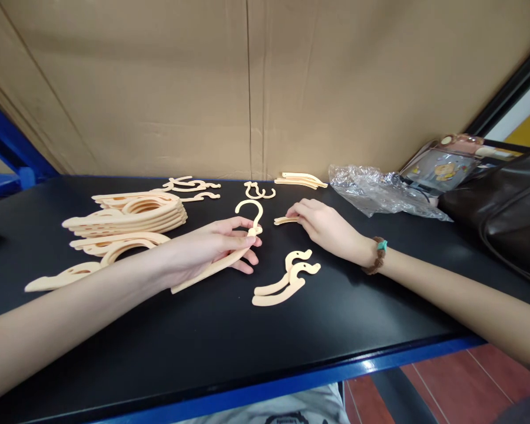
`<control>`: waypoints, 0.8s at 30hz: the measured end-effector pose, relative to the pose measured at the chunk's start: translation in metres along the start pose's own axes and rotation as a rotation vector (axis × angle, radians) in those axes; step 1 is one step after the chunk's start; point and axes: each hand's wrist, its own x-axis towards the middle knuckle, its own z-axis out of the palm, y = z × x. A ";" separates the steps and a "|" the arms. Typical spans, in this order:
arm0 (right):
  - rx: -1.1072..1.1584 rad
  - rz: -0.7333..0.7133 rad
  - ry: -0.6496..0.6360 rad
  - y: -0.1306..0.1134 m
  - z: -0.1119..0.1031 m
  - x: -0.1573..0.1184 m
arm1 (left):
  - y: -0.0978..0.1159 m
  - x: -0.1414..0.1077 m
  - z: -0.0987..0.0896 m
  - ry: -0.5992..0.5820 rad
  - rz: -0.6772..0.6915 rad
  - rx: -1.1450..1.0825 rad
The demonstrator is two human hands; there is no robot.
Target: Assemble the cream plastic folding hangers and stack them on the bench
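Between the thumb and fingers of my left hand [229, 241] is a partly assembled beige clothes hanger [249, 206]. Its hook points up and one arm slants down toward the wrist. My right hand [320, 227] is closed over the end of a thin beige hanger arm [284, 221] low at the table; the fingertips are partly hidden behind the hand. Two curved hanger pieces [280, 291] lie side by side below, between the hands. Behind my left hand, loose hooks [259, 191] rest near the cardboard.
Stacked beige hanger parts [128, 218] occupy the left side, with smaller curved pieces [192, 185] behind. More flat arms [301, 179] lie at the back. A crumpled clear plastic bag [384, 191] and a dark leather bag [499, 200] sit at right. Cardboard [181, 88] walls off the black table [194, 359].
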 end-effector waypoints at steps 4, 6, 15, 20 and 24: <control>0.026 -0.018 0.003 -0.006 0.003 0.001 | 0.002 0.000 0.002 0.000 -0.004 -0.033; 0.063 -0.049 0.001 -0.008 0.003 0.001 | 0.003 0.001 0.004 0.007 0.011 -0.047; 0.037 -0.139 0.049 -0.011 0.002 0.000 | -0.004 0.004 0.013 0.167 0.077 0.048; 0.068 -0.118 0.040 -0.014 -0.001 -0.001 | 0.002 0.001 0.020 0.190 0.071 0.038; 0.148 -0.052 -0.021 -0.019 -0.006 -0.002 | 0.004 -0.002 0.019 0.125 0.067 0.088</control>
